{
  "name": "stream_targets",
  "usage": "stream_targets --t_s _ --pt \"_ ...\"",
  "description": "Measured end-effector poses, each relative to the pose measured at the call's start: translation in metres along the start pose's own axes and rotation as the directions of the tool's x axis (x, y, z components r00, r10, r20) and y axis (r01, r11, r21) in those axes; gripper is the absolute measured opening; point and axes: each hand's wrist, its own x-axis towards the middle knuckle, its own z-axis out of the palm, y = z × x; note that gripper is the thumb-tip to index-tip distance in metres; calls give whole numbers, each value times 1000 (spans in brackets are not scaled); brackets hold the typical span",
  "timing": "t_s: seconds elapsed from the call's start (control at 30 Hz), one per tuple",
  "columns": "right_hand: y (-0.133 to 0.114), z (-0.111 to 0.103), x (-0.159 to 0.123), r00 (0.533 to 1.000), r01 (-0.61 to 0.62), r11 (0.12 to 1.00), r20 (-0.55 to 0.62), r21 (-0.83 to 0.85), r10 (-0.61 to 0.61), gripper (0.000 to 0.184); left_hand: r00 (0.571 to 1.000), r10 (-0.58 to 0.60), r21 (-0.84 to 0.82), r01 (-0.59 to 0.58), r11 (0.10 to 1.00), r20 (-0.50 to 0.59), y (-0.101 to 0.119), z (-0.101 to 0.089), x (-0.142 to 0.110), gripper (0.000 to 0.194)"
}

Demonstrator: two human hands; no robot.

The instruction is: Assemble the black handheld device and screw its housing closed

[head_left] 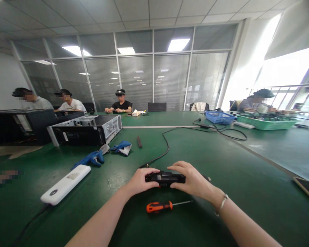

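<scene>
Landmark: screwdriver (pixel 159 207), orange and black, lying on the green worktop (pixel 221 219), shaft pointing right.

Black device (pixel 166 178): just beyond the screwdriver, held between both hands; exact type cannot be told.

Left hand (pixel 142 181): beyond the screwdriver's handle; partly closed about the device's left end, thumb on the near side, fingers on the far side.

Right hand (pixel 192 178): beyond the screwdriver's shaft; more widely spread, gripping the device's right end, thumb near, fingers arched over the far side. Bracelet (pixel 223 203) at the wrist.

Cord (pixel 167 145), black: beyond the screwdriver, curving away to the far right; its near end is hidden by the left hand.

White unit (pixel 65 185), with cable: left of the screwdriver.

Gloves (pixel 92 158), two, blue: left of and beyond the screwdriver.

Bar (pixel 139 142), brown: beyond the screwdriver, slightly left.

Computer case (pixel 79 134), open: far left of the screwdriver.

Baskets, one blue (pixel 220 118), one green (pixel 267 124): far right of the screwdriver.
</scene>
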Motion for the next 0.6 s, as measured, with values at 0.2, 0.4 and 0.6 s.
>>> stream_targets --t_s 0.2,0.4,0.6 --pt "43 2 -19 993 -13 997 120 -79 22 45 993 30 26 -27 999 -118 3 -1 -1 38" --pt "109 -6 -21 982 -188 970 2 -153 191 46 949 90 122 -55 991 -303 -3 -5 1 26" --pt "194 -46 -66 771 -632 712 -340 -305 538 51 973 80 189 -39 981 -218 -11 -6 -1 18"
